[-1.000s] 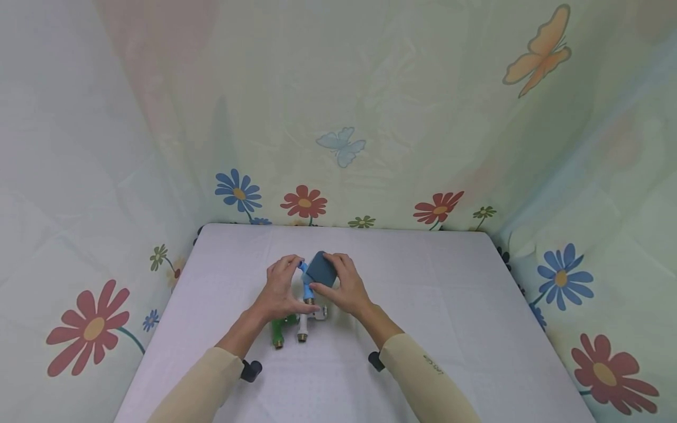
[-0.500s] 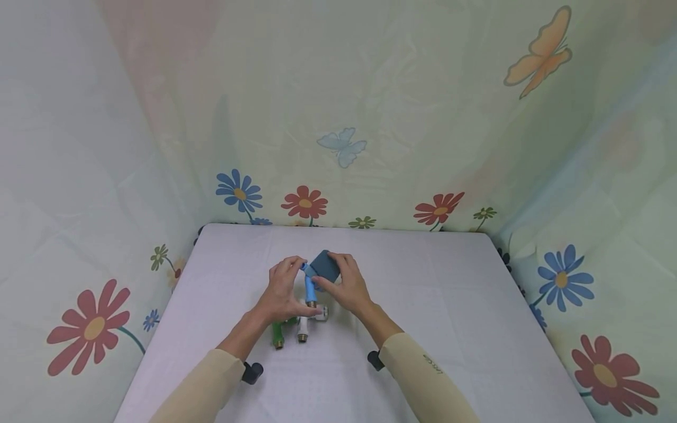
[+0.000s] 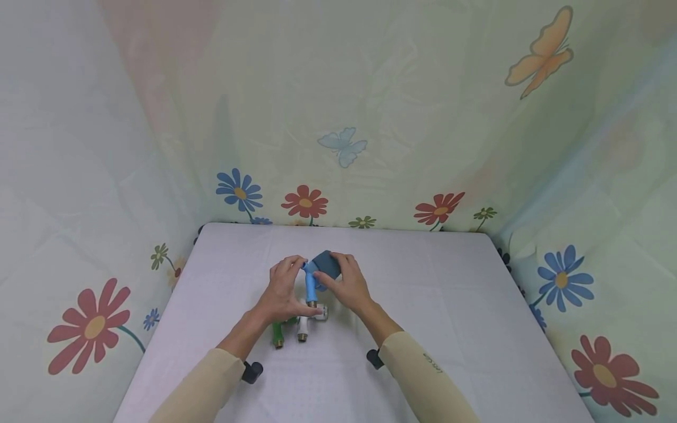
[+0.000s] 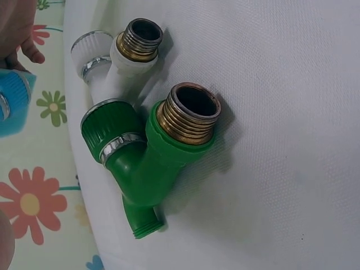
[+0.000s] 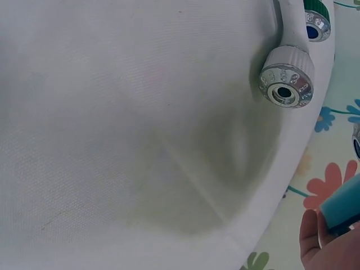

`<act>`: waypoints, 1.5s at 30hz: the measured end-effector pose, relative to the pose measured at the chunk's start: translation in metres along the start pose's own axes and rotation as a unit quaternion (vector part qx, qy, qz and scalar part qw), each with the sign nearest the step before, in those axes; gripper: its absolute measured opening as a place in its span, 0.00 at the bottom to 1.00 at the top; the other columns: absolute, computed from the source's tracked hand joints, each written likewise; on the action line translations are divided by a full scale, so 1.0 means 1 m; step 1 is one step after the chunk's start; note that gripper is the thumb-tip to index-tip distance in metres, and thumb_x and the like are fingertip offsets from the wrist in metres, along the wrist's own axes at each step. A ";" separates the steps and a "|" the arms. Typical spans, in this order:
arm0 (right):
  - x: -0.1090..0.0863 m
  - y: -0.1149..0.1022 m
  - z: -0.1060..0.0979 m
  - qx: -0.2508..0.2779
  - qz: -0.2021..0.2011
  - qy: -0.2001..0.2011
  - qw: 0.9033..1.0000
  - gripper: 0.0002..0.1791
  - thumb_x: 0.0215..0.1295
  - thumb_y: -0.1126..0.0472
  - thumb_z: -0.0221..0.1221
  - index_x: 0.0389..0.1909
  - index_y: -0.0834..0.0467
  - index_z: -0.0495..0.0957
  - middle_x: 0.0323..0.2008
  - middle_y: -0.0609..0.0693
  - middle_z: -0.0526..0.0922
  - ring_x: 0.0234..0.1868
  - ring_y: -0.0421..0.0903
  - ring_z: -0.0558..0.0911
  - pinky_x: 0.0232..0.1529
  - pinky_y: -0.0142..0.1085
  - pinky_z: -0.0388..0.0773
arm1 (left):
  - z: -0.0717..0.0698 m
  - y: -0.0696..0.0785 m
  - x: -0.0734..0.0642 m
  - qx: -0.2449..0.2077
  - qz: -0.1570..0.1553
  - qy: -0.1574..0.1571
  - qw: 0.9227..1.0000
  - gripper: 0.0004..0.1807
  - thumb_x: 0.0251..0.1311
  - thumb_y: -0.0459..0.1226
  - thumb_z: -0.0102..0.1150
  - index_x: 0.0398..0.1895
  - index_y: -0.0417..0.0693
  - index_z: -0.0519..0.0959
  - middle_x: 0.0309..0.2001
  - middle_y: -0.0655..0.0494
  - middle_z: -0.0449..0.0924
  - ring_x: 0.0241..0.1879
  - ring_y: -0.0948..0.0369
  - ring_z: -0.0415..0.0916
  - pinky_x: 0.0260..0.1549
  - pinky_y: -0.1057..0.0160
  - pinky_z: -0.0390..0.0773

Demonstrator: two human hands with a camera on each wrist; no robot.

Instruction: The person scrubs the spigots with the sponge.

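Observation:
My left hand (image 3: 280, 294) holds a blue plastic tap (image 3: 311, 288) by its ends, fingertips at the top and thumb near the brass threaded end. Gripped in my right hand (image 3: 350, 288) is a dark blue-grey, flat, square-looking pad (image 3: 328, 264), pressed close against the tap's upper part. At the right wrist view's edge, the pad (image 5: 340, 205) looks teal and rounded; its exact kind does not show. Below the hands, a green tap (image 4: 140, 169) and a white tap (image 4: 104, 81) lie side by side on the table, brass threads toward the person.
The white-covered table (image 3: 423, 305) has its far edge against a flower-print curtain (image 3: 381, 176). Curtains also stand at both sides. Black wrist mounts (image 3: 252, 372) stick out below the forearms, low over the table.
The pad and right hand have shifted slightly to the right, and the pad has turned a little. The blue tap has tilted slightly; the green and white taps have not moved.

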State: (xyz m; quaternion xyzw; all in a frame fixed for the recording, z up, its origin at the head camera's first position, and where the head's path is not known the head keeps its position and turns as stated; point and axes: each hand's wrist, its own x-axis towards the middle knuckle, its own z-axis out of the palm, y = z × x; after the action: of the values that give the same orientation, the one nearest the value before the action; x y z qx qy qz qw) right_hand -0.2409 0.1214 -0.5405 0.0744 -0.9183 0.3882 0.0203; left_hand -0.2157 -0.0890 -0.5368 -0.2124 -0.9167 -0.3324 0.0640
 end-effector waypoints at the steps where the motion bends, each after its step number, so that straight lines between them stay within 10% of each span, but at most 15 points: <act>1: 0.000 0.000 0.000 -0.003 0.004 0.000 1.000 0.49 0.62 0.24 0.59 0.76 0.51 0.67 0.70 0.57 0.71 0.66 0.57 0.75 0.65 0.57 0.79 | 0.000 0.000 0.000 0.001 0.002 0.000 1.000 0.63 0.34 0.63 0.85 0.76 0.51 0.66 0.74 0.49 0.63 0.76 0.49 0.58 0.76 0.37 0.55; 14: 0.001 0.007 0.001 -0.028 0.025 0.047 0.998 0.50 0.61 0.23 0.58 0.75 0.51 0.68 0.67 0.58 0.73 0.64 0.56 0.76 0.64 0.56 0.79 | 0.001 0.001 0.001 0.011 -0.001 -0.001 1.000 0.63 0.34 0.60 0.86 0.75 0.50 0.66 0.74 0.48 0.63 0.75 0.48 0.59 0.76 0.37 0.55; 35: -0.016 0.012 0.000 0.016 -0.124 0.031 0.992 0.44 0.58 0.38 0.70 0.74 0.45 0.67 0.68 0.55 0.68 0.68 0.58 0.71 0.64 0.61 0.78 | -0.003 -0.013 0.002 -0.023 -0.039 0.037 0.998 0.63 0.36 0.66 0.82 0.76 0.53 0.63 0.75 0.49 0.62 0.74 0.47 0.57 0.70 0.35 0.66; 45: -0.012 0.012 0.002 -0.004 -0.113 0.035 0.993 0.45 0.58 0.37 0.70 0.74 0.46 0.66 0.68 0.56 0.67 0.68 0.57 0.71 0.64 0.58 0.79 | -0.001 -0.010 0.002 -0.031 -0.026 0.035 0.999 0.64 0.36 0.67 0.82 0.76 0.53 0.63 0.75 0.48 0.61 0.74 0.47 0.57 0.71 0.35 0.63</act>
State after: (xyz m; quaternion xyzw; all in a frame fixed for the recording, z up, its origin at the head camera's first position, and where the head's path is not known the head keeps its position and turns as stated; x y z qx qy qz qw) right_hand -0.2305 0.1293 -0.5515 0.1638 -0.9043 0.3825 0.0960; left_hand -0.2216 -0.0959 -0.5415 -0.1786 -0.9084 -0.3692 0.0810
